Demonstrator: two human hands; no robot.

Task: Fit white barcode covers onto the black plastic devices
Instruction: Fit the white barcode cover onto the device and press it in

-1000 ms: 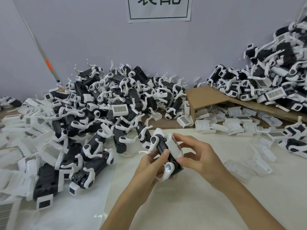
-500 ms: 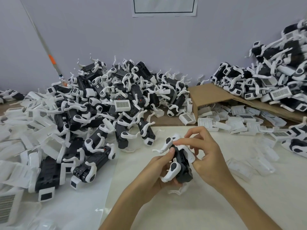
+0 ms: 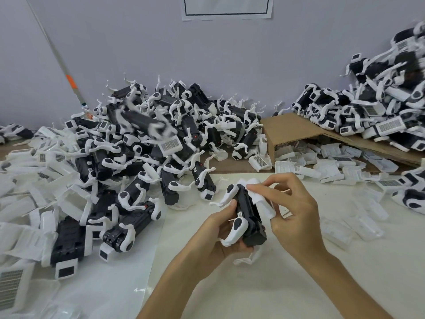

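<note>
A black plastic device (image 3: 247, 212) with white clips is held just above the table centre. My left hand (image 3: 216, 231) grips it from below and from the left, thumb against its side. My right hand (image 3: 292, 203) pinches a white barcode cover (image 3: 259, 199) against the device's right side, fingers curled over it. The cover's barcode face is hidden by my fingers.
A big heap of black devices (image 3: 147, 143) fills the left and back. Loose white covers (image 3: 322, 162) lie by a cardboard sheet (image 3: 292, 132) at the right. Another stack of devices (image 3: 379, 107) rises at the far right. White sheet (image 3: 264, 284) covers the table in front.
The device has turned in my left hand, its long side now towards me. My right hand has brought the white cover from the top down onto the device's right side.
</note>
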